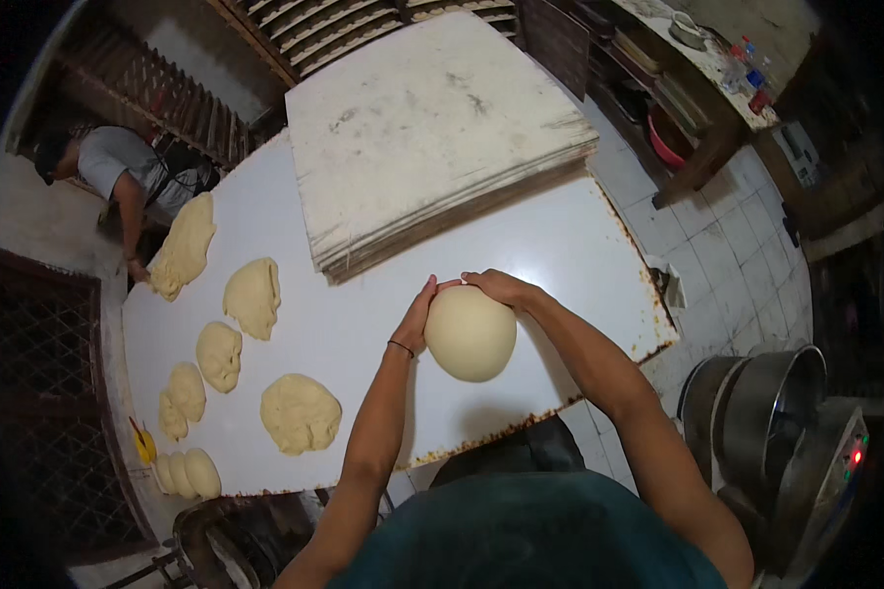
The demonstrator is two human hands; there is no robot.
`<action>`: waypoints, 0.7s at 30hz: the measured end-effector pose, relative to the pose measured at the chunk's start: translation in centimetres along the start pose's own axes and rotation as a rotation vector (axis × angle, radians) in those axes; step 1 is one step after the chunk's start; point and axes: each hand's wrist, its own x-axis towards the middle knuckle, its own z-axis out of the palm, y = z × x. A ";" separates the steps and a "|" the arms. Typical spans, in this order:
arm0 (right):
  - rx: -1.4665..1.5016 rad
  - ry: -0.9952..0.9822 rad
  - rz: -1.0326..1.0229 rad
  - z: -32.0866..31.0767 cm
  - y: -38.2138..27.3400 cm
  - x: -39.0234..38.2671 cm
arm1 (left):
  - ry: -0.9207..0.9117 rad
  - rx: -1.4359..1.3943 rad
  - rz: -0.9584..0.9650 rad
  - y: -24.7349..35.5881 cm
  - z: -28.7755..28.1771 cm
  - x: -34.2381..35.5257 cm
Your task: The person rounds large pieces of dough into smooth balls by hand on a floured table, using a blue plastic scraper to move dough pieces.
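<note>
A large, smooth, round ball of pale dough [470,334] rests on the white table [560,245] in front of me. My left hand [417,319] cups its left side, and my right hand [501,287] curls over its top and far side. Both hands press against the dough. A thin dark band circles my left wrist.
Several rough dough lumps [300,413] lie along the table's left part, with smaller shaped pieces [189,473] near the front corner. A stack of floured boards [422,128] covers the far end. Another person [118,172] handles dough [182,245] at the far left. Metal bowls [766,412] stand right.
</note>
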 end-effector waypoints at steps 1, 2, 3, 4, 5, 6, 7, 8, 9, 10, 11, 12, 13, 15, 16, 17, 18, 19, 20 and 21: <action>-0.093 0.017 -0.014 0.3 1.0 -0.7 | 0.001 0.102 -0.026 -0.6 0.5 -1.1; -0.190 0.022 -0.026 1.1 1.6 -1.7 | 0.011 0.197 -0.051 -1.5 0.3 -2.4; -0.289 0.025 -0.040 1.9 2.4 -2.4 | 0.022 0.291 -0.075 -2.6 0.2 -3.8; -0.242 -0.003 -0.009 2.6 3.7 -3.1 | 0.054 0.241 -0.115 -4.0 0.6 -5.0; -0.332 -0.026 -0.089 3.4 5.9 -3.6 | 0.055 0.292 -0.056 -5.9 0.8 -6.6; -0.433 -0.038 -0.179 3.6 8.2 -3.8 | 0.050 0.348 0.018 -7.5 1.4 -7.9; -0.534 -0.049 -0.268 3.8 9.4 -4.1 | 0.041 0.402 0.093 -8.6 2.1 -8.9; -0.522 -0.031 -0.189 4.9 8.2 -6.5 | 0.069 0.443 0.131 -9.5 2.5 -10.1; -0.526 -0.009 -0.240 5.2 8.1 -6.2 | 0.134 0.645 0.230 -9.5 2.1 -10.3; -0.528 0.012 -0.290 5.0 8.1 -5.3 | 0.201 0.847 0.325 -9.1 1.6 -9.8; -0.525 0.050 -0.333 4.5 8.6 -5.0 | 0.251 1.051 0.420 -8.9 1.6 -9.3; -0.324 0.426 -0.531 4.6 9.5 -4.5 | 0.511 1.101 0.571 -8.4 2.3 -9.1; -0.645 0.647 -0.728 2.4 11.1 -3.4 | 0.589 0.911 0.660 -8.2 1.2 -8.5; 0.744 0.345 -0.279 4.3 12.5 -4.9 | 0.493 0.005 0.601 -10.4 -0.9 -9.5; 0.942 0.235 -0.317 5.8 14.2 -5.9 | 0.377 -0.165 0.583 -11.9 0.5 -10.1; 1.135 0.118 -0.355 6.7 15.3 -6.6 | 0.258 -0.333 0.568 -13.3 2.9 -10.3; 1.214 0.050 -0.346 7.4 13.8 -6.5 | 0.240 -0.596 0.627 -13.5 4.1 -9.7; 1.303 -0.010 -0.321 8.7 12.3 -6.4 | 0.285 -0.516 0.652 -13.1 5.0 -9.1; 1.380 -0.052 -0.259 8.8 10.7 -5.6 | 0.192 -0.725 0.623 -13.0 5.3 -9.2; 1.319 -0.140 -0.296 7.8 9.2 -3.8 | 0.075 -0.931 0.605 -12.1 5.7 -8.7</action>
